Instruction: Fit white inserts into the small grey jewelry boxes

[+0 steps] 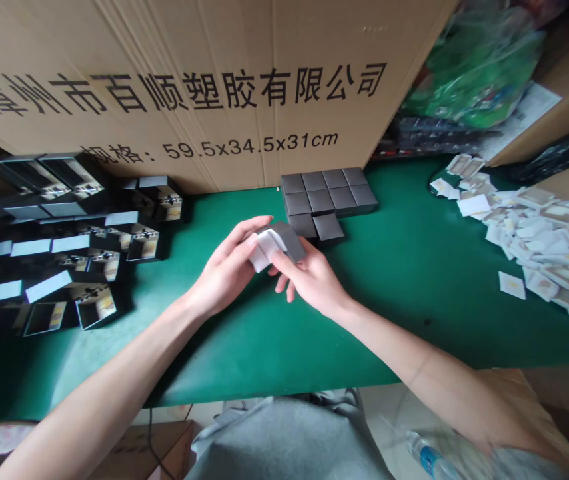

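Between my two hands, above the middle of the green table, is a small dark grey box (292, 241) with a white insert (266, 248) at its front. My left hand (227, 270) grips the insert side, its thumb on the white piece. On the other side my right hand (314, 273) wraps the grey box, thumb pressed against the white insert. Just beyond my hands, closed dark boxes (332, 191) lie side by side in a block. To the left stand several open black boxes (99, 303) with pale lids and inner parts.
Loose white inserts (539, 233) are heaped on the right of the green table (404, 320). A large printed cardboard carton (214, 40) stands along the back edge. Green plastic bags (479, 80) lie at the back right. A water bottle (429, 457) is below the table.
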The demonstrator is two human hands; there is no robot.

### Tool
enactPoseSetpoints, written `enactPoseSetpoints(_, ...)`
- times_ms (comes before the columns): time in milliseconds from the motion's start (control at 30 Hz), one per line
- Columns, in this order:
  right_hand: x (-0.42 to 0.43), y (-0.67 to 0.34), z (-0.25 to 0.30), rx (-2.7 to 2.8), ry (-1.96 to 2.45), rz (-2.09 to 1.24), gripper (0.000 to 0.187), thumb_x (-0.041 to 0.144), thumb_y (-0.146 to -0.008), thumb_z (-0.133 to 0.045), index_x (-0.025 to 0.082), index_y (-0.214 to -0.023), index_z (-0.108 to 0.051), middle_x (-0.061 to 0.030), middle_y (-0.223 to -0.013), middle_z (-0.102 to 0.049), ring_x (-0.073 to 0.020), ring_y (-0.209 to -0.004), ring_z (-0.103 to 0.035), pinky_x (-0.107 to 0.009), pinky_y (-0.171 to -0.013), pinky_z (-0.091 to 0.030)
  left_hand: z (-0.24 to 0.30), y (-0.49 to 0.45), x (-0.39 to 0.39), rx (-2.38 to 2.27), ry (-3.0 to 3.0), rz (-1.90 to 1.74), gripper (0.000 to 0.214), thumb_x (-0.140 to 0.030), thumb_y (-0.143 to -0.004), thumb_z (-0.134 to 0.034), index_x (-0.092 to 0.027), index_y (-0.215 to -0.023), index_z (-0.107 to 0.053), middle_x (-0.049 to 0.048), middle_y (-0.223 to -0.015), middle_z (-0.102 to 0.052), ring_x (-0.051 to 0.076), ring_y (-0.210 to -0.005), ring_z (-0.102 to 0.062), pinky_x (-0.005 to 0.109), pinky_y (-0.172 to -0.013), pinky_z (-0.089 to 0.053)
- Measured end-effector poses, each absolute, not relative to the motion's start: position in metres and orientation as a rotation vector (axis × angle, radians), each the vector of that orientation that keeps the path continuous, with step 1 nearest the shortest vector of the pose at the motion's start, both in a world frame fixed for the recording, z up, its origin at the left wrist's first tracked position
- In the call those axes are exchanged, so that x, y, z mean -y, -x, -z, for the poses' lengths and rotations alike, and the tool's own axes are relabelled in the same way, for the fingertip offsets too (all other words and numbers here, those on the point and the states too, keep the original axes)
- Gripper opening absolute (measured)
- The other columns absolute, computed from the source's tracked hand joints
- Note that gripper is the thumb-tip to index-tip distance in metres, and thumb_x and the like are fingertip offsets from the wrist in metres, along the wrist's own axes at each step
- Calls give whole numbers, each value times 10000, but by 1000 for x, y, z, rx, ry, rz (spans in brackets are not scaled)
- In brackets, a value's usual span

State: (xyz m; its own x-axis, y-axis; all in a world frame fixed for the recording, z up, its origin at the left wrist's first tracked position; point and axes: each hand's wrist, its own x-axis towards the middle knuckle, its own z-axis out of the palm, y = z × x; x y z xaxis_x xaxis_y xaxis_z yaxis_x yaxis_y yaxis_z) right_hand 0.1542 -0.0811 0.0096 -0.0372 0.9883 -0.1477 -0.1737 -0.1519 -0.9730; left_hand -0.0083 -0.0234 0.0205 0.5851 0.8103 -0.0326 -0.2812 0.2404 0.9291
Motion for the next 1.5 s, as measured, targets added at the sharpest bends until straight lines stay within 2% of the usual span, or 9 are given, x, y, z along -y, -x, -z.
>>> enactPoseSetpoints(133,77,-156,-6,926,1104,-1448,454,580,-851,-695,209,-1084,-577,-8,-852,-717,-132,-636,-698,-184,-399,-516,-16,13,24,-585,-1257,-774,604,-433,-857,-735,-305,-1418,-553,76,-1274,-651,242,-1069,-640,365,-918,-548)
enactPoseSetpoints(267,76,-157,-4,847,1053,-1441,434,563,-849,-706,220,-1094,-606,-1,-836,-724,-148,-697,-714,-208,-460,-566,-17,13,25,-607,-1317,-756,773,-338,-768,-835,-326,-1469,-510,78,-1350,-637,284,-1159,-637,407,-972,-545)
enactPoseSetpoints(567,74,-155,-2,774,950,-1460,381,496,-810,-767,235,-1016,-580,-9,-945,-740,-212,-961,-731,-389,-846,-652,-17,12,26,-674,-1386,-794,806,-283,-740,-852,-308,-1473,-517,79,-1405,-619,311,-1276,-590,411,-1033,-537)
enactPoseSetpoints(700,76,-155,-4,798,981,-1441,463,517,-789,-784,240,-1073,-545,-18,-901,-739,-239,-920,-733,-425,-798,-649,-12,15,25,-649,-1328,-777,846,-316,-747,-848,-317,-1506,-474,76,-1392,-630,320,-1266,-600,436,-1030,-542)
enactPoseSetpoints(867,79,-156,-9,889,1025,-1335,467,542,-791,-780,247,-1051,-528,18,-770,-707,-183,-733,-709,-324,-683,-617,-11,14,29,-632,-1296,-753,831,-295,-747,-850,-333,-1492,-486,68,-1338,-659,309,-1205,-638,437,-987,-572)
enactPoseSetpoints(967,81,-156,-9,930,1069,-1273,466,557,-786,-777,242,-1020,-526,19,-763,-715,-172,-731,-708,-291,-675,-595,-7,11,31,-631,-1315,-769,859,-257,-739,-856,-358,-1495,-459,59,-1335,-649,287,-1186,-642,425,-979,-572)
enactPoseSetpoints(1133,80,-155,-3,966,1077,-1224,481,541,-754,-807,236,-1007,-535,43,-715,-705,-144,-666,-686,-246,-620,-559,-6,6,33,-647,-1367,-841,776,-245,-752,-848,-269,-1437,-484,79,-1216,-655,241,-1058,-660,380,-915,-582)
enactPoseSetpoints(1267,79,-155,-2,984,1036,-1242,473,537,-766,-795,237,-1034,-547,57,-713,-691,-127,-630,-669,-246,-619,-576,-11,5,34,-623,-1318,-857,672,-236,-790,-816,-250,-1382,-498,52,-1079,-643,177,-921,-642,313,-821,-591)
enactPoseSetpoints(1500,79,-155,-2,1023,1019,-1269,456,552,-811,-750,236,-1071,-548,34,-767,-704,-149,-688,-705,-278,-675,-604,-15,7,32,-607,-1341,-870,614,-233,-802,-805,-241,-1341,-511,37,-1042,-630,150,-893,-615,264,-789,-575)
